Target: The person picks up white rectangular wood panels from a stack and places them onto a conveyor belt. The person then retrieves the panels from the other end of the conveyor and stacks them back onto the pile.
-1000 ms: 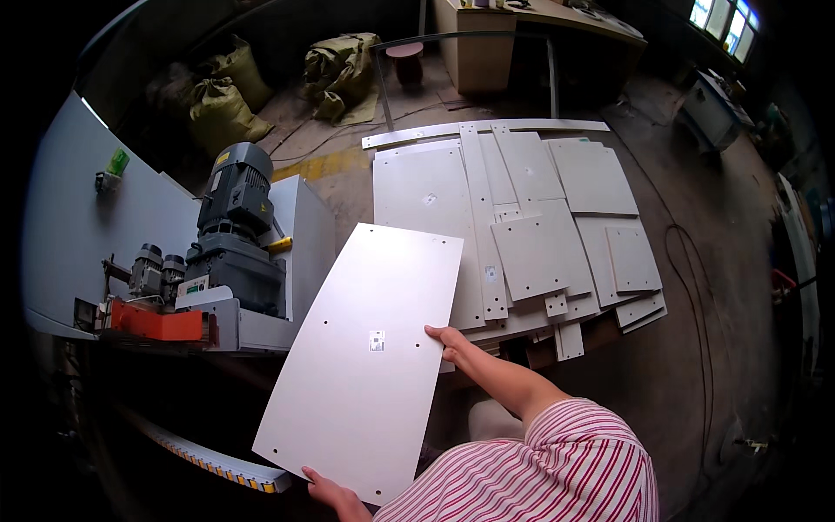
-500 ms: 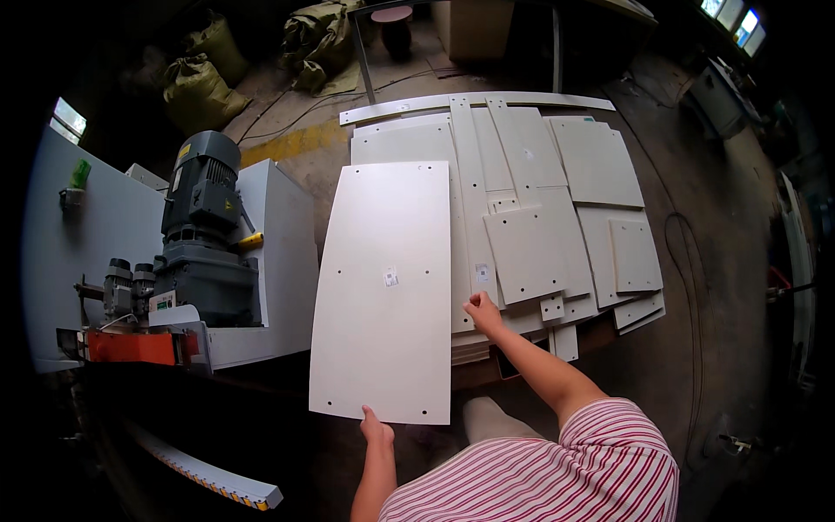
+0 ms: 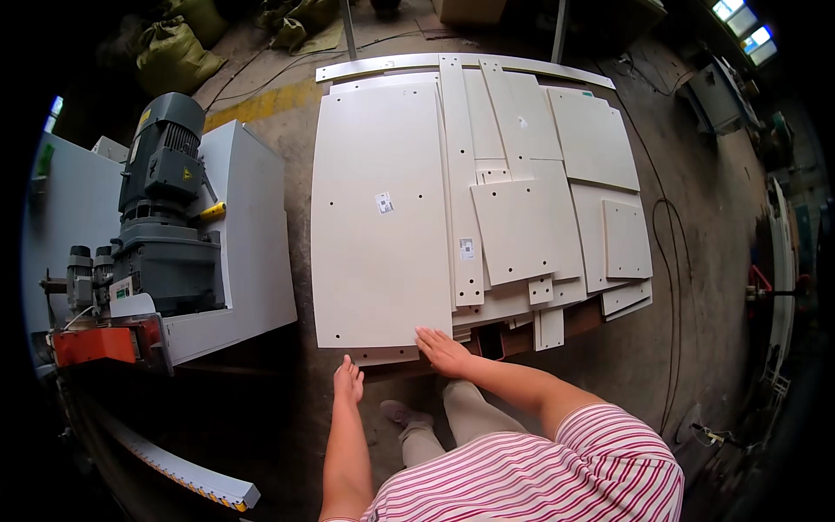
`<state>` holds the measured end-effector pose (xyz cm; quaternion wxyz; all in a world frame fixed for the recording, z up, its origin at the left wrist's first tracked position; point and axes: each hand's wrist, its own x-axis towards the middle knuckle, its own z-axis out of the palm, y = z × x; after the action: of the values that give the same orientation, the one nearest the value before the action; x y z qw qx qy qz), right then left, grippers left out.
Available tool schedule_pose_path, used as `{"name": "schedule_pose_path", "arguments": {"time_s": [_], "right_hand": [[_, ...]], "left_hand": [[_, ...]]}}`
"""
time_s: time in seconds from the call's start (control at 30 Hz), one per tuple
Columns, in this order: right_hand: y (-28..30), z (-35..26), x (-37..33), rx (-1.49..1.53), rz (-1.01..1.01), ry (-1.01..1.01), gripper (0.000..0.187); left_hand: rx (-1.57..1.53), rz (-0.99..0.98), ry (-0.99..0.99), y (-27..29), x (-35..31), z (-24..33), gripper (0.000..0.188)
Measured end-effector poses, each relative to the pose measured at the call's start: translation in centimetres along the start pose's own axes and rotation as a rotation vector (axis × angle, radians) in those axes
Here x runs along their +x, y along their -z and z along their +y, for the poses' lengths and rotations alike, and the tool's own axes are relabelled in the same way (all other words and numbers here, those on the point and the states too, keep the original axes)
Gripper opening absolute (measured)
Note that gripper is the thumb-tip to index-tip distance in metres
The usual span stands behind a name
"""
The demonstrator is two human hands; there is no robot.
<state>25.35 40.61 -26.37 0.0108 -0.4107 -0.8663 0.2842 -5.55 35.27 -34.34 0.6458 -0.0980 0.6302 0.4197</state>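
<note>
A large white panel [image 3: 379,252] with drilled holes and a small label lies flat at the left of the stacked boards. Its near edge overhangs another drilled board [image 3: 383,355], mostly hidden beneath it. My right hand [image 3: 444,352] rests with outstretched fingers against the panel's near right corner. Just below the near edge, further left, my left hand [image 3: 349,381] is held with its thumb up and fingers loosely extended, gripping nothing. Right of the panel lie a long narrow strip [image 3: 463,200] and a smaller square board [image 3: 517,228].
More white boards [image 3: 596,139] cover the right of the stack, and a long strip [image 3: 522,66] crosses its far end. A machine with a grey motor [image 3: 165,161] stands at left. Dark cables [image 3: 665,235] run along the floor at right. Filled sacks [image 3: 174,56] sit far left.
The large panel has moved away from me and now lies over the stack's left side. My left hand has let go of it; my right hand has come to its near right corner.
</note>
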Motion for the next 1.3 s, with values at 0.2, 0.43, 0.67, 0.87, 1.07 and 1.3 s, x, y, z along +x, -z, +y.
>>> {"name": "schedule_pose_path", "arguments": {"time_s": [0.2, 0.43, 0.67, 0.87, 1.07, 1.3], "right_hand": [[-2.4, 3.0, 2.0, -0.322, -0.089, -0.018, 0.055], [-0.7, 7.4, 3.2, -0.416, -0.1, -0.049, 0.049], [-0.7, 8.7, 3.2, -0.383, -0.047, -0.062, 0.048], [2.6, 4.3, -2.0, -0.241, -0.238, -0.161, 0.047], [2.0, -1.9, -12.5, -0.025, -0.497, -0.325, 0.037], [-5.3, -7.9, -17.4, -0.051, -0.643, -0.364, 0.043]], "left_hand": [[-0.21, -0.124, -0.081, -6.8, -0.2, 2.3, 0.066], [-0.197, -0.19, -0.121, -12.5, -0.5, 3.1, 0.073], [0.387, -0.285, -0.004, -12.6, -6.0, 2.8, 0.08], [0.813, -0.323, -0.019, -2.2, -15.7, -4.1, 0.063], [0.476, -0.227, 0.07, 12.5, -26.8, -9.6, 0.039], [0.244, -0.499, -0.18, 25.3, -31.2, -12.4, 0.028]]}}
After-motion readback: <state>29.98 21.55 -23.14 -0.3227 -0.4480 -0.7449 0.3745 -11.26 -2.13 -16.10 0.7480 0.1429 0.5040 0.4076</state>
